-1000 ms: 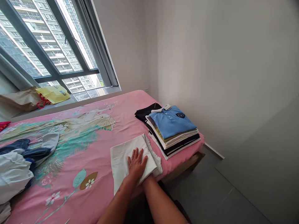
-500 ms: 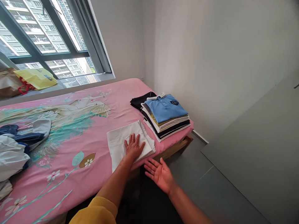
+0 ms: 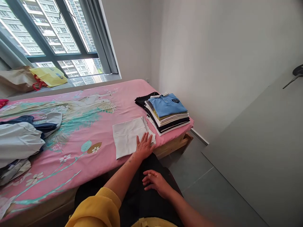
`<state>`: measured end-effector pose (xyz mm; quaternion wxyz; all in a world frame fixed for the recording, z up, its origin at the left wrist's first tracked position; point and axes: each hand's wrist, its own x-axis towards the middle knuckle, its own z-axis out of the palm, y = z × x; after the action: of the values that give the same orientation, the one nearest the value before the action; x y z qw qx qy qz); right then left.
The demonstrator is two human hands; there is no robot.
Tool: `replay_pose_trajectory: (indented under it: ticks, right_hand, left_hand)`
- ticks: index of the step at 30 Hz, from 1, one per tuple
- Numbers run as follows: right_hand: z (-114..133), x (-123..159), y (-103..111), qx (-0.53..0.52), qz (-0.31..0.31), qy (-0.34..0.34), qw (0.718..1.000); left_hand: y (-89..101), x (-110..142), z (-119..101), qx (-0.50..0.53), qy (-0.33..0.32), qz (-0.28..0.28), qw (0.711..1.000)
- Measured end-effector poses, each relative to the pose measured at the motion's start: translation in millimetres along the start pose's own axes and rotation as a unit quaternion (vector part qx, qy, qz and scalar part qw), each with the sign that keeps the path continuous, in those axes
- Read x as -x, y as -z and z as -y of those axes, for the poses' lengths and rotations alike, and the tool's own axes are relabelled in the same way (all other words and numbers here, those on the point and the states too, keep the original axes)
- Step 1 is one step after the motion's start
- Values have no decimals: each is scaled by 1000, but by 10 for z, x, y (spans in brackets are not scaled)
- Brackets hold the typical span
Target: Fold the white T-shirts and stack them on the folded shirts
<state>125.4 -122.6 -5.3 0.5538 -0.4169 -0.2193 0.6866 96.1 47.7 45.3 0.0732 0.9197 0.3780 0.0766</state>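
Note:
My left hand [image 3: 145, 145] lies flat, fingers spread, on the near right corner of a folded white garment [image 3: 129, 136] on the pink bed [image 3: 94, 126]. My right hand [image 3: 155, 182] rests palm down on my dark-clad lap below the bed edge, fingers loosely curled, holding nothing. Just right of the white garment stands a stack of folded clothes [image 3: 167, 114] with a blue polo shirt on top.
A heap of unfolded clothes [image 3: 21, 142] lies at the bed's left end. Brown and yellow bags [image 3: 35, 77] sit on the window sill. A grey wall runs along the right, with grey floor [image 3: 213, 189] below and a wooden bed frame corner [image 3: 182, 143].
My right hand came out from under the white garment, hung open beside the bed, then dropped onto my lap. My left hand slid toward the garment's near right corner. The camera pulled back.

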Motion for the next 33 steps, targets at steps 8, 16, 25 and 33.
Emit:
replay_pose_trajectory:
  ticks: [8, 16, 25, 33]
  right_hand:
    - [26, 154, -29, 70, -16, 68, 995]
    - [-60, 36, 81, 40, 23, 46, 998]
    - [-89, 38, 106, 24, 24, 48, 998]
    - [-111, 27, 110, 17, 11, 51, 998]
  left_hand:
    - [-140, 631, -617, 224, -88, -24, 970]
    - [-128, 912, -18, 621, 350, -124, 691]
    - [-65, 736, 159, 698, 407, -91, 582]
    - [-146, 982, 195, 707, 400, -194, 550]
